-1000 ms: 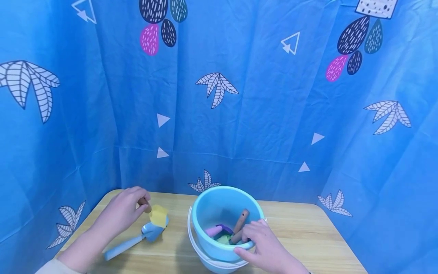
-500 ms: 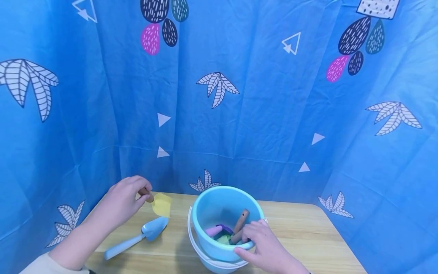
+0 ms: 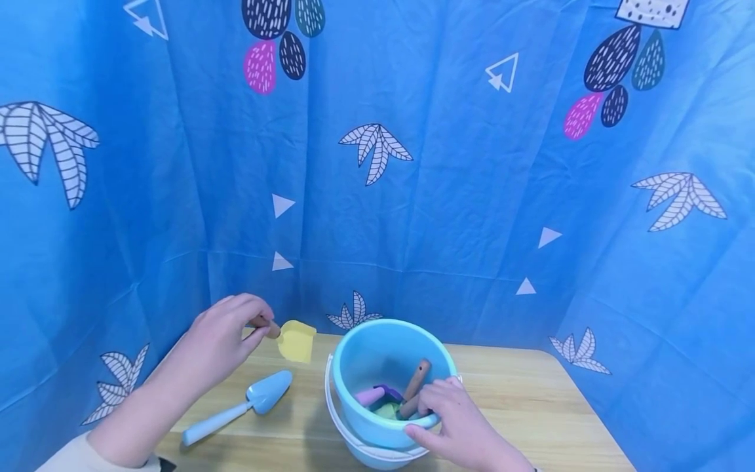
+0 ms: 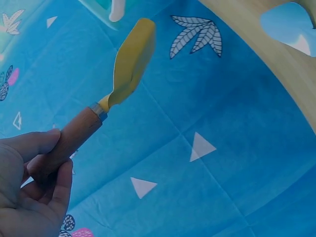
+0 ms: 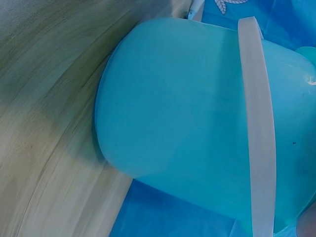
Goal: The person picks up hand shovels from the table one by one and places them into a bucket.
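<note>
Left fingers (image 4: 62, 190) pinch the yellow shovel (image 3: 296, 340) (the right hand (image 3: 453, 418) grips the blue bucket (image 3: 371, 356)).

Blue cloth (image 3: 460, 196), printed with white leaves (image 3: 375, 164) and pink drops (image 3: 260, 67), spans the upper frame; a pale wood worktop (image 3: 513, 393) fills lower centre. Light seems brighter at far right.

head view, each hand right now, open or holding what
Left hand: closed, holding the yellow shovel by its wooden handle.
Right hand: closed, gripping the rim of the light blue bucket.
</note>
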`<state>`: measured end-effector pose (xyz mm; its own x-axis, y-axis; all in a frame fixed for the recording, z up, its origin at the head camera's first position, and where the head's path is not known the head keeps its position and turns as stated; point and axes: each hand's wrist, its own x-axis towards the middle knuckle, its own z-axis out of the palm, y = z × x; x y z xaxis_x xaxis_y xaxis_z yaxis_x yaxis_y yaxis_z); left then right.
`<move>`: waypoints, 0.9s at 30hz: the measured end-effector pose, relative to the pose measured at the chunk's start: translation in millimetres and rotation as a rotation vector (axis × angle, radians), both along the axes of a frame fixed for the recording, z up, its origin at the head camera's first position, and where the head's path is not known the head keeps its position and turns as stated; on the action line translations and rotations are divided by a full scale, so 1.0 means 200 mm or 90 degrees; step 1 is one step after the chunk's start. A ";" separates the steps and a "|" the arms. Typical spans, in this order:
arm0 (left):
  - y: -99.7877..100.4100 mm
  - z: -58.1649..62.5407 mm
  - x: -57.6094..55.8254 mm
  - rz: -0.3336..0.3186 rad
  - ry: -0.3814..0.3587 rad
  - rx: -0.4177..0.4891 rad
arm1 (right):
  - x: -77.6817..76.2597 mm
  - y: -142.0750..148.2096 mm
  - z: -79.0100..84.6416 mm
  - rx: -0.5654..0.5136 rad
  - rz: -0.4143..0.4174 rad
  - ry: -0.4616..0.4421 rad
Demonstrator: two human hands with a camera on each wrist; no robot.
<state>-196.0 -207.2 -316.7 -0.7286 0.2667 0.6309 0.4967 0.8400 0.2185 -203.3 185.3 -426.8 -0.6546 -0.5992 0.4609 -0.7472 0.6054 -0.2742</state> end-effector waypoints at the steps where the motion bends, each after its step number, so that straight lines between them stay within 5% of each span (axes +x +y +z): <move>1: 0.00 0.00 0.00 -0.001 0.012 0.000 | 0.00 0.00 0.00 0.000 0.001 0.001; 9: 0.06 0.05 0.01 -0.020 0.065 0.014 | 0.00 0.00 0.01 0.002 0.001 0.001; 27: 0.16 0.10 0.01 -0.043 0.068 0.056 | 0.01 -0.01 0.01 -0.002 -0.005 -0.005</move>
